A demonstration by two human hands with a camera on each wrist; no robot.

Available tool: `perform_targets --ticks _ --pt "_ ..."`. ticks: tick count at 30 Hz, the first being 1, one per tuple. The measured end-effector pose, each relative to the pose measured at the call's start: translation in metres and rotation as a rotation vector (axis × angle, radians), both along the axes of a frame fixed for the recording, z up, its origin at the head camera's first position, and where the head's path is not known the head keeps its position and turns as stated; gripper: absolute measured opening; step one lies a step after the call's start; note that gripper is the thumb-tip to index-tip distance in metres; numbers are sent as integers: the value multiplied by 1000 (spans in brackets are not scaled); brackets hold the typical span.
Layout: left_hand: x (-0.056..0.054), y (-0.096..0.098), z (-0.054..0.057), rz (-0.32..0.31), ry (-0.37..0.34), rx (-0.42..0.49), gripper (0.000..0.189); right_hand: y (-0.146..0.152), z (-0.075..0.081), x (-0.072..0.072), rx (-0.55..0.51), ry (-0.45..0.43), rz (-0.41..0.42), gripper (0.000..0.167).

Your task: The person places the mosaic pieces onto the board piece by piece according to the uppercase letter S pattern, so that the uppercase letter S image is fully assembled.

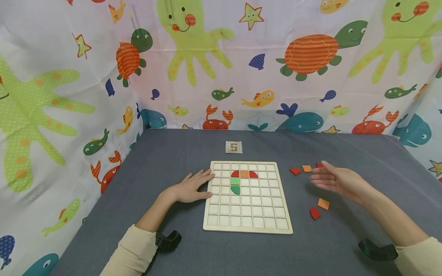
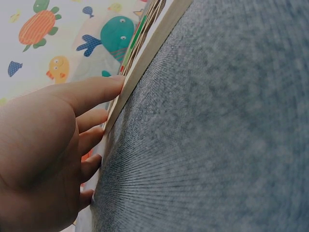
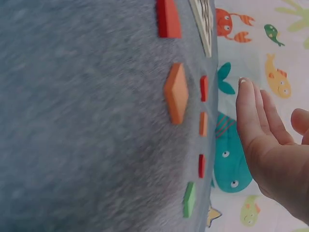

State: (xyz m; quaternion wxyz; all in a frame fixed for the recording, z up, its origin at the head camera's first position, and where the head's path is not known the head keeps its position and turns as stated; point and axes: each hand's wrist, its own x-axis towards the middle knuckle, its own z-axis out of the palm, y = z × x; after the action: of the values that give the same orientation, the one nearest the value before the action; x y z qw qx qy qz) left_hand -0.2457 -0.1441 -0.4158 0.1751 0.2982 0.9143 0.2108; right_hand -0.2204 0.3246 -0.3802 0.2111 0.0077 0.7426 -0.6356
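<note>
A wooden grid board (image 1: 248, 222) lies flat on the table with several coloured pieces set in its upper cells: red quarter-rounds beside an orange square (image 1: 244, 174), then a light green square (image 1: 235, 181) and a dark green quarter-round (image 1: 235, 190). My left hand (image 1: 191, 188) rests at the board's left edge, fingers straight, thumb and fingertips touching the rim. Above the loose pieces on the right hovers my right hand (image 1: 336, 179), fingers extended and nothing held. Under and around it are an orange square (image 1: 323, 203), a red quarter-round (image 1: 315, 213) and a green piece (image 3: 189, 199).
Behind the board lies a small pattern card (image 1: 233, 147) showing an S-like shape. Farther back on the right are a red piece (image 1: 295, 171) and an orange square (image 1: 306, 168). A sea-animal curtain (image 1: 214, 34) borders the grey table. Both wrists carry black bands.
</note>
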Motion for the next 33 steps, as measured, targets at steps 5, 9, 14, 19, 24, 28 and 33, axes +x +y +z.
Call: perform_targets --ticks 5,9,14,19,24,28,33 --pt "0 0 -1 -2 2 3 70 10 -6 6 -6 -12 5 75" --pt "-1 0 -2 4 5 -7 71 17 -12 11 33 18 39 67" --pt "-1 0 -2 8 4 -15 71 23 -18 16 77 39 105 57" --pt "-1 -1 -1 1 0 -5 71 22 -21 22 148 63 158 55" --pt "-1 -2 -1 4 1 -3 72 17 -21 29 281 154 165 53" --pt "-2 -2 -3 4 4 -4 72 12 -23 33 345 222 176 51" --pt "-2 -2 -2 1 0 1 72 10 -27 36 398 329 212 44"
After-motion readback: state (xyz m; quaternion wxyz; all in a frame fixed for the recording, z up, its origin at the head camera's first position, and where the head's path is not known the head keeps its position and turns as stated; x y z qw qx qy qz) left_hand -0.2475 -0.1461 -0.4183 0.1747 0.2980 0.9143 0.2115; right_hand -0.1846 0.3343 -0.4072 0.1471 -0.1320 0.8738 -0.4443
